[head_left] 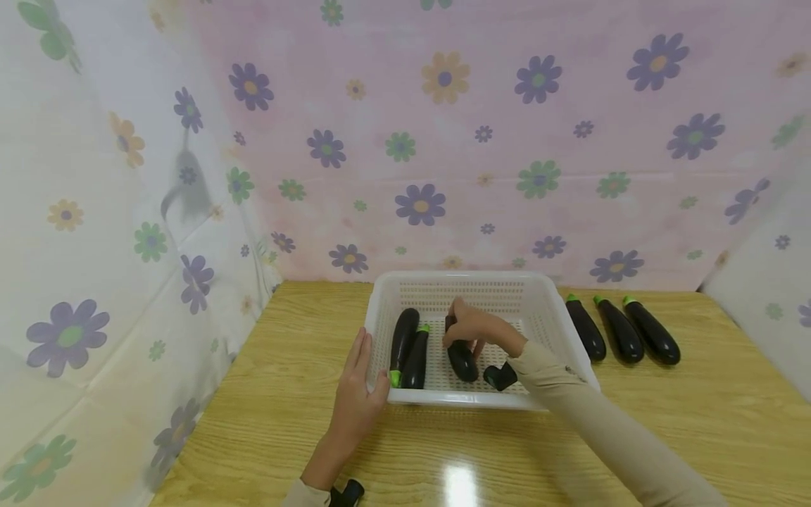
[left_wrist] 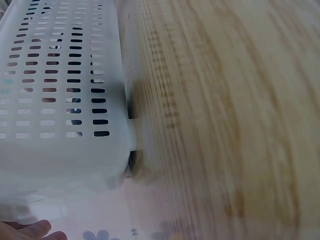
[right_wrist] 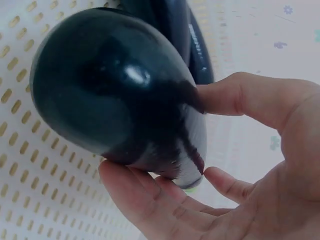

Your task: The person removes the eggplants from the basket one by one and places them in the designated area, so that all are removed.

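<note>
My right hand (head_left: 478,327) grips an eggplant (head_left: 462,361) inside the white plastic basket (head_left: 469,398). In the right wrist view the thick, glossy end of this eggplant (right_wrist: 110,85) faces the camera, with the thumb on one side and the fingers on the other. My left hand (head_left: 357,394) lies against the basket's left side, its fingers straight along the outer wall and the thumb at the front corner. Two more eggplants, one outer (head_left: 404,341) and one inner (head_left: 416,359), lie side by side at the basket's left end.
Right of the basket, three eggplants lie on the wooden table (head_left: 272,422): a near one (head_left: 586,329), a middle one (head_left: 619,331) and a far one (head_left: 652,332). A flowered cloth (head_left: 380,120) hangs behind the table. Black devices sit at both wrists.
</note>
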The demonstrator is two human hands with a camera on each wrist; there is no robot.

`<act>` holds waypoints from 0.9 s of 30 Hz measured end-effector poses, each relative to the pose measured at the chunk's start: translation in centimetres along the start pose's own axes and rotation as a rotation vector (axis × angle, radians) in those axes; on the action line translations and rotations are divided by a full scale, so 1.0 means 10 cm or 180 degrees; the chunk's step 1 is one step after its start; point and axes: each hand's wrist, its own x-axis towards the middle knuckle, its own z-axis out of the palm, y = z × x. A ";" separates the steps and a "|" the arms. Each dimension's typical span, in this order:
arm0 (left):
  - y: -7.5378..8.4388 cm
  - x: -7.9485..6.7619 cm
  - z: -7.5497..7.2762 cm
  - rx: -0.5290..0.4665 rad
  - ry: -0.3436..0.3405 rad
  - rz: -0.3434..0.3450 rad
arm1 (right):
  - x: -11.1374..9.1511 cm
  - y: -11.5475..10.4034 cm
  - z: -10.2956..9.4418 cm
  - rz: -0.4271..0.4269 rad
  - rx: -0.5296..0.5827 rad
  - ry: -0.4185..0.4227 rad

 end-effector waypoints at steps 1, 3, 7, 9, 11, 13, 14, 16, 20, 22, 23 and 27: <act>0.00 0.00 0.00 -0.0001 0.0001 -0.0001 | -0.01 0.00 -0.02 -0.0008 0.0006 0.0013; 0.00 0.00 0.00 -0.0010 -0.0003 -0.0010 | -0.03 -0.01 -0.06 -0.0019 0.0028 0.0039; 0.00 0.01 -0.01 -0.0006 -0.0023 -0.0028 | -0.08 -0.01 -0.13 -0.0064 0.0046 0.0070; 0.00 0.01 -0.01 -0.0004 -0.0029 -0.0034 | -0.11 -0.01 -0.17 -0.0099 0.0048 0.0082; 0.01 0.01 -0.01 -0.0002 -0.0021 -0.0029 | -0.15 -0.02 -0.22 -0.0131 0.0045 0.0082; 0.01 0.01 -0.01 -0.0011 -0.0013 -0.0024 | -0.20 -0.04 -0.26 -0.0153 0.0051 0.0089; 0.01 0.01 -0.01 -0.0014 -0.0011 -0.0027 | -0.22 -0.05 -0.29 -0.0152 0.0053 0.0091; 0.00 0.01 0.00 -0.0015 -0.0010 -0.0030 | -0.28 -0.06 -0.33 -0.0180 0.0057 0.0094; 0.01 0.01 0.00 -0.0004 -0.0014 -0.0039 | -0.40 -0.07 -0.43 -0.0256 0.0102 0.0103; 0.01 0.01 0.00 -0.0004 -0.0013 -0.0040 | -0.46 -0.07 -0.47 -0.0311 0.0118 0.0098; 0.01 0.01 0.00 -0.0002 -0.0011 -0.0038 | -0.48 -0.06 -0.49 -0.0334 0.0113 0.0100; 0.02 0.01 -0.01 -0.0019 -0.0019 -0.0031 | -0.58 -0.04 -0.57 -0.0386 0.0106 0.0140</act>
